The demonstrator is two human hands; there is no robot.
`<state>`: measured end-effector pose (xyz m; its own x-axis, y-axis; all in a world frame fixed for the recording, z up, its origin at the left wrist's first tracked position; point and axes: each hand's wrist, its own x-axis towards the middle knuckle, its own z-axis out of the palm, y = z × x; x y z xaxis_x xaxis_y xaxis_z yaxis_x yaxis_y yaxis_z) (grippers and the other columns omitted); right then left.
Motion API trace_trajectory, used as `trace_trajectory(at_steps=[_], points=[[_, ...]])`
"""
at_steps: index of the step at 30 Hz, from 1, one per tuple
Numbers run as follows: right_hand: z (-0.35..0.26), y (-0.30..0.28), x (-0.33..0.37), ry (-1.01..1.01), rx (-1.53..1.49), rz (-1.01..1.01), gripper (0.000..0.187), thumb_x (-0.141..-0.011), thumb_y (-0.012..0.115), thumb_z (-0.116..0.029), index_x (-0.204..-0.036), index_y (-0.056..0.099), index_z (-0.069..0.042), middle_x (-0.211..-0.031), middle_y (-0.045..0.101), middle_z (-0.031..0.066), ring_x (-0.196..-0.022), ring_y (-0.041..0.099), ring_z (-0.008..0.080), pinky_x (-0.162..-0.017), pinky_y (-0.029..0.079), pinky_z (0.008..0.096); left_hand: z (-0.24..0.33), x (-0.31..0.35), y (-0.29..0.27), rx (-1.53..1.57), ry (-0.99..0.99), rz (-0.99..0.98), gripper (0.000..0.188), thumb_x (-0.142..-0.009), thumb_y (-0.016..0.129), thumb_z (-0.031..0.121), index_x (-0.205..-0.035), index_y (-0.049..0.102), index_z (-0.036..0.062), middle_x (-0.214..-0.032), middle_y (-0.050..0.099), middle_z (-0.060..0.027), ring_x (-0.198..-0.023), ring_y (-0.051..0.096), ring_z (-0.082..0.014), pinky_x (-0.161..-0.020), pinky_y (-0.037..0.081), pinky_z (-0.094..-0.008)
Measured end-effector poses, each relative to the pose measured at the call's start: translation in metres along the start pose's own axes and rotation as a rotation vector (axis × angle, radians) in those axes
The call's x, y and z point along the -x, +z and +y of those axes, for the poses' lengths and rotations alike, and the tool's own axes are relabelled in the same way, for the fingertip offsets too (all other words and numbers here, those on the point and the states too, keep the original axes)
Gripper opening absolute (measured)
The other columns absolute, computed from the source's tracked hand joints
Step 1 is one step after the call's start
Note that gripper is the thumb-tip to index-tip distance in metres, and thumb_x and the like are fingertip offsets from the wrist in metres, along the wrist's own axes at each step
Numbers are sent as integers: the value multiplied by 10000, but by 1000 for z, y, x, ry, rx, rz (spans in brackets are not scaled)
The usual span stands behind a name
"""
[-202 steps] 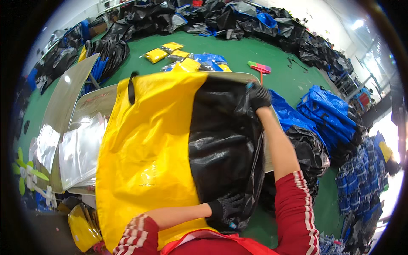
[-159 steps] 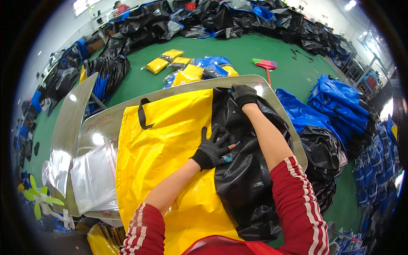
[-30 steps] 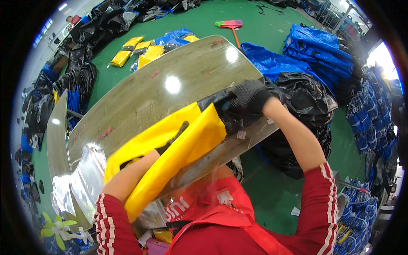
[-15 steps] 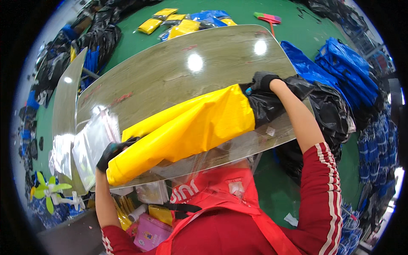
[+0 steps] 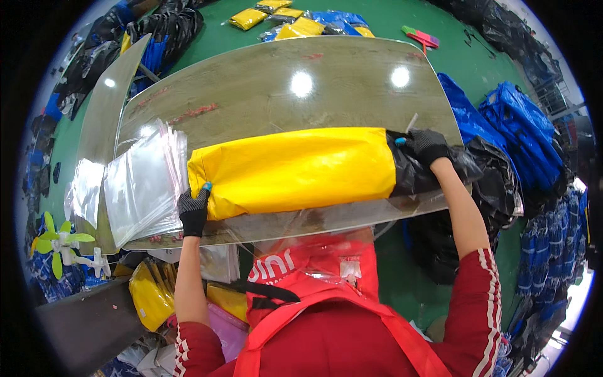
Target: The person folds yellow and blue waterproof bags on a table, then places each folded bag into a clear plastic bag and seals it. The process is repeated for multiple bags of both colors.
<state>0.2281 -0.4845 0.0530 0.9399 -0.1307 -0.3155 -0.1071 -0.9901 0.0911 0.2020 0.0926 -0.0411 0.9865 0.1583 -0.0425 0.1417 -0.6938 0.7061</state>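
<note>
A long folded piece of glossy yellow sheeting (image 5: pixel 295 169) lies across the table (image 5: pixel 264 88), with a black section (image 5: pixel 402 179) at its right end. My left hand (image 5: pixel 193 210), in a dark glove with a bare blue-tinted thumb tip, grips the lower left corner of the yellow part. Gloved as well, my right hand (image 5: pixel 428 146) closes on the upper edge of the black section. Its fingers are partly bunched in the black material. Beside my left hand, clear plastic bags (image 5: pixel 141 188) lie fanned in a stack.
Black bundled sheeting (image 5: pixel 493 169) and blue sheeting (image 5: pixel 518 119) stand off the table's right side. Yellow and blue packets (image 5: pixel 301 28) lie on the green floor beyond, near a broom head (image 5: pixel 422 36). A small green fan (image 5: pixel 59 242) is at the left.
The yellow sheeting has gone from slanted and creased to flatter and more level. My left hand has moved up and right with its corner; my right hand has shifted right and slightly down.
</note>
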Motion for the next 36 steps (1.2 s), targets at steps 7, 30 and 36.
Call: trace_trajectory(at_steps=[7,30,36], points=[[2,21,-15,-32,9,-40,531,-852,521,-575,-1022,726,-115,-986,697,187,-921,678,348,-832,511,456,168,2,26,-424,890,489,423,-913,477,79,-1328,471,-3,-1351,480,-254,-1300,391,-431,-1120,262,-501],[76,78,97,329,-1275,1398,417,-844,687,-136,-1219,544,-23,-1097,636,134,-959,629,253,-860,521,368,307,59,263,-323,1126,-344,660,-834,599,478,-1317,497,41,-1394,383,-292,-1328,314,-453,-1126,142,-591],[9,64,107,278,-1826,977,554,-866,679,-131,-1356,436,-40,-1225,582,129,-1096,591,280,-893,519,392,293,50,289,-432,1090,-380,671,-858,488,560,-1393,462,156,-1467,370,-199,-1399,265,-341,-1100,35,-647]])
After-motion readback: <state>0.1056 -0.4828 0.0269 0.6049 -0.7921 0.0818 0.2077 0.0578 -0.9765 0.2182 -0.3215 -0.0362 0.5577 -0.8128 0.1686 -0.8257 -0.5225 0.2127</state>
